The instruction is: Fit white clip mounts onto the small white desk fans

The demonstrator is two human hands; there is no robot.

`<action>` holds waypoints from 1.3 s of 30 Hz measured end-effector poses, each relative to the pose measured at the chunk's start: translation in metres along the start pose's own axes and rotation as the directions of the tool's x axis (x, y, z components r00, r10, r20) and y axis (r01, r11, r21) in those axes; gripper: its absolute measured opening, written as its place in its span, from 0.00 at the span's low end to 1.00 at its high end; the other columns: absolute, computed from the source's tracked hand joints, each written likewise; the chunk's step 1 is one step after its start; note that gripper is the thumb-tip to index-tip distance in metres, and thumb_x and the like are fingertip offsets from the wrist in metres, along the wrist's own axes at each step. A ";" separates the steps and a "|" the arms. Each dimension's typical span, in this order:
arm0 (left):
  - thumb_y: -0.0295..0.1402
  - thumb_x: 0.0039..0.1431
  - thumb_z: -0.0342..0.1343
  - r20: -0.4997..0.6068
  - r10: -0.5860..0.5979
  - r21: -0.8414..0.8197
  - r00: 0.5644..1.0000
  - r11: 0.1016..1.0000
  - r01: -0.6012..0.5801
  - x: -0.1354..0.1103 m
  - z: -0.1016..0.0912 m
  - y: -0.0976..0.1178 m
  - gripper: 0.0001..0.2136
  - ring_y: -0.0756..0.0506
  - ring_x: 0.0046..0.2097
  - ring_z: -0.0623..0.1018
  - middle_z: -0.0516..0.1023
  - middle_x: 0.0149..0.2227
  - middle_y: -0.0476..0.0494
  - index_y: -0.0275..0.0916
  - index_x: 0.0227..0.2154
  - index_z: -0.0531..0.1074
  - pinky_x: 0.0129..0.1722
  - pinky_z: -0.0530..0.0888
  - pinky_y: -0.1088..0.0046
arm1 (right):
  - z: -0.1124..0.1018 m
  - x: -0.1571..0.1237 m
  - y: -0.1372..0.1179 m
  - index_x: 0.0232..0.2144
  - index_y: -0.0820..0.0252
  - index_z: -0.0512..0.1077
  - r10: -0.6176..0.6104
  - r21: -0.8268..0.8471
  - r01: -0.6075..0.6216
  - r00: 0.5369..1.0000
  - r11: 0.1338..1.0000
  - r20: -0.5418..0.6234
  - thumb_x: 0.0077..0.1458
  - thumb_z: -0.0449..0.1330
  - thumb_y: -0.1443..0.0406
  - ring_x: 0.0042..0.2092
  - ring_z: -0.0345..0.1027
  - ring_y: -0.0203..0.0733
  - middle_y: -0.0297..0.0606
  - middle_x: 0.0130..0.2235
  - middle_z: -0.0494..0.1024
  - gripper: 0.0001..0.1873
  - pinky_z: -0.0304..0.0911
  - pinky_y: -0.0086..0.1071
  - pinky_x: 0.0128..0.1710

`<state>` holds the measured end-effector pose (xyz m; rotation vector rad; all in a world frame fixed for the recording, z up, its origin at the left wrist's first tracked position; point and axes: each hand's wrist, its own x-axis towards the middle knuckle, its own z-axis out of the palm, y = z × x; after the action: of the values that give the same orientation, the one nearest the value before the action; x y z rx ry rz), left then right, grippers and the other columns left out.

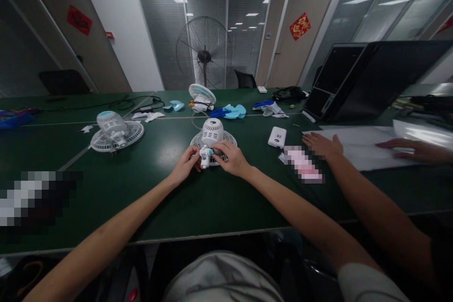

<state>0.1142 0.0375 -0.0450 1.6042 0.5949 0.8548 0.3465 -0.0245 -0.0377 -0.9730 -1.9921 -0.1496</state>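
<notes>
A small white fan lies grille-down on the green table in front of me, its rounded motor housing facing up. From the housing a white joint piece with a light-blue knob sticks out toward me. The fingers of my left hand are closed on the left side of that joint. My right hand pinches the light-blue knob from the right. Part of the grille is hidden behind my hands.
A second fan lies grille-down at the left, and a third fan stands farther back. Blue fan blades lie beyond my hands. A white power bank sits to the right. Another person's hands rest on white sheets near a black computer case.
</notes>
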 end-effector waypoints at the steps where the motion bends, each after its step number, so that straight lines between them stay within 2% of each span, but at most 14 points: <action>1: 0.47 0.65 0.59 0.000 0.000 -0.001 1.000 1.000 0.000 0.000 0.000 -0.001 0.16 0.48 0.31 0.78 0.74 0.33 0.49 0.39 0.40 0.66 0.27 0.77 0.74 | -0.001 0.000 0.001 0.55 0.56 0.73 -0.022 0.005 0.022 1.000 1.000 0.010 0.67 0.61 0.65 0.48 0.74 0.46 0.43 0.49 0.76 0.15 0.74 0.43 0.50; 4: 0.46 0.66 0.58 0.007 -0.005 -0.002 1.000 1.000 0.005 0.000 -0.002 -0.002 0.16 0.48 0.31 0.79 0.74 0.34 0.48 0.39 0.40 0.66 0.28 0.77 0.74 | -0.001 -0.002 0.006 0.56 0.52 0.74 -0.061 -0.013 0.061 0.998 0.998 0.008 0.68 0.59 0.66 0.48 0.75 0.45 0.41 0.48 0.77 0.15 0.75 0.43 0.49; 7: 0.46 0.66 0.58 0.014 -0.008 -0.003 1.000 1.000 0.008 0.000 -0.002 -0.003 0.15 0.48 0.32 0.79 0.75 0.34 0.48 0.39 0.41 0.66 0.28 0.77 0.74 | 0.000 -0.003 0.008 0.56 0.53 0.75 -0.051 -0.034 0.051 0.999 0.998 0.003 0.68 0.60 0.65 0.47 0.75 0.46 0.41 0.47 0.77 0.15 0.75 0.43 0.48; 12: 0.46 0.66 0.58 0.031 -0.014 -0.004 0.999 1.000 0.014 -0.001 -0.002 -0.004 0.15 0.47 0.31 0.79 0.75 0.33 0.48 0.38 0.40 0.66 0.29 0.77 0.73 | 0.002 -0.003 0.005 0.45 0.56 0.78 0.004 -0.049 -0.005 1.000 0.999 -0.024 0.68 0.61 0.62 0.44 0.75 0.45 0.41 0.44 0.76 0.08 0.74 0.42 0.47; 14: 0.45 0.66 0.58 0.029 -0.017 -0.005 0.999 1.000 0.017 0.000 -0.003 -0.004 0.15 0.47 0.31 0.79 0.75 0.32 0.48 0.38 0.40 0.66 0.29 0.77 0.73 | 0.001 -0.002 0.002 0.47 0.56 0.77 0.017 -0.009 -0.018 1.000 1.000 -0.020 0.68 0.61 0.63 0.44 0.74 0.45 0.41 0.45 0.76 0.08 0.74 0.42 0.48; 17: 0.45 0.66 0.58 0.022 -0.017 -0.008 1.000 1.000 0.018 0.001 -0.003 -0.005 0.15 0.48 0.31 0.79 0.76 0.32 0.48 0.39 0.41 0.66 0.28 0.77 0.74 | -0.002 -0.002 0.001 0.55 0.55 0.73 0.005 0.055 -0.005 1.000 0.998 0.009 0.67 0.62 0.65 0.46 0.74 0.45 0.42 0.49 0.76 0.15 0.75 0.43 0.49; 19: 0.45 0.66 0.58 0.019 -0.015 -0.009 1.000 1.000 0.015 0.001 -0.004 -0.006 0.14 0.48 0.31 0.79 0.76 0.33 0.48 0.39 0.41 0.66 0.28 0.76 0.74 | -0.004 -0.002 0.002 0.56 0.54 0.72 -0.015 0.064 0.014 1.000 0.998 0.016 0.67 0.61 0.66 0.48 0.74 0.46 0.42 0.50 0.75 0.16 0.75 0.44 0.50; 22: 0.44 0.66 0.59 0.020 -0.013 -0.007 1.000 1.000 0.013 0.001 -0.004 -0.007 0.14 0.48 0.31 0.79 0.76 0.32 0.48 0.39 0.41 0.66 0.28 0.76 0.74 | -0.003 -0.003 0.004 0.55 0.54 0.74 -0.029 0.040 0.029 1.000 0.999 0.003 0.69 0.58 0.67 0.50 0.74 0.46 0.42 0.49 0.75 0.14 0.75 0.43 0.51; 25: 0.45 0.66 0.58 0.022 -0.012 -0.008 1.000 1.000 0.012 0.001 -0.003 -0.006 0.15 0.48 0.31 0.79 0.76 0.32 0.48 0.38 0.41 0.66 0.28 0.76 0.74 | 0.000 -0.005 0.007 0.58 0.55 0.72 -0.050 -0.012 0.050 0.999 0.999 0.009 0.70 0.57 0.67 0.51 0.74 0.46 0.43 0.50 0.75 0.16 0.74 0.43 0.52; 31: 0.47 0.66 0.59 0.013 -0.016 -0.010 1.000 1.000 0.016 0.000 -0.002 -0.003 0.16 0.48 0.30 0.78 0.75 0.31 0.49 0.38 0.40 0.66 0.27 0.76 0.74 | 0.005 -0.007 0.010 0.58 0.53 0.73 -0.078 -0.071 0.080 0.997 0.994 0.025 0.71 0.57 0.66 0.48 0.75 0.45 0.42 0.49 0.76 0.16 0.75 0.41 0.51; 34: 0.47 0.65 0.59 0.007 -0.021 -0.009 1.000 1.000 0.021 0.000 -0.001 -0.002 0.16 0.48 0.30 0.79 0.76 0.31 0.49 0.38 0.40 0.66 0.28 0.76 0.74 | 0.005 -0.007 0.012 0.61 0.51 0.71 -0.075 -0.091 0.077 0.997 0.993 0.033 0.70 0.57 0.65 0.48 0.75 0.45 0.41 0.49 0.76 0.19 0.75 0.42 0.50; 39: 0.46 0.64 0.60 -0.009 -0.021 -0.006 1.000 1.000 0.021 -0.001 0.000 0.000 0.16 0.48 0.30 0.78 0.75 0.31 0.49 0.38 0.39 0.66 0.28 0.77 0.74 | 0.001 -0.006 0.014 0.62 0.51 0.69 -0.133 -0.145 0.141 0.989 0.979 0.068 0.70 0.56 0.69 0.49 0.75 0.46 0.43 0.51 0.75 0.21 0.76 0.42 0.50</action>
<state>0.1139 0.0365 -0.0454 1.5867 0.6144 0.8483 0.3570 -0.0184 -0.0465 -0.9422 -2.1262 -0.3546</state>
